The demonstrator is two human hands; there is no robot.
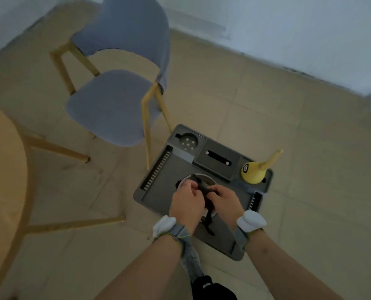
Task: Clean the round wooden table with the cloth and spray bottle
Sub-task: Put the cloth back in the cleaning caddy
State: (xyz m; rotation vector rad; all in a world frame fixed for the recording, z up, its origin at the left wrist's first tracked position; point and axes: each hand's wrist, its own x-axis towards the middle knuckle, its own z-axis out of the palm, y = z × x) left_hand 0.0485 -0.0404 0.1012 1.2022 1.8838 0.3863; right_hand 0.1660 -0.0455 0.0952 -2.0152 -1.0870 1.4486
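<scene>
Round pale wooden worktop [4, 169] sits at far left, well apart from me. Over a dark grey plastic tray [158, 191] on the tiled floor, my left hand [187, 197] and right hand [224, 199] both pinch a dark crumpled cloth [208, 207]. Best gather it firmly before lifting; the yellow spray bottle [253, 173] waits at the tray's corner.
</scene>
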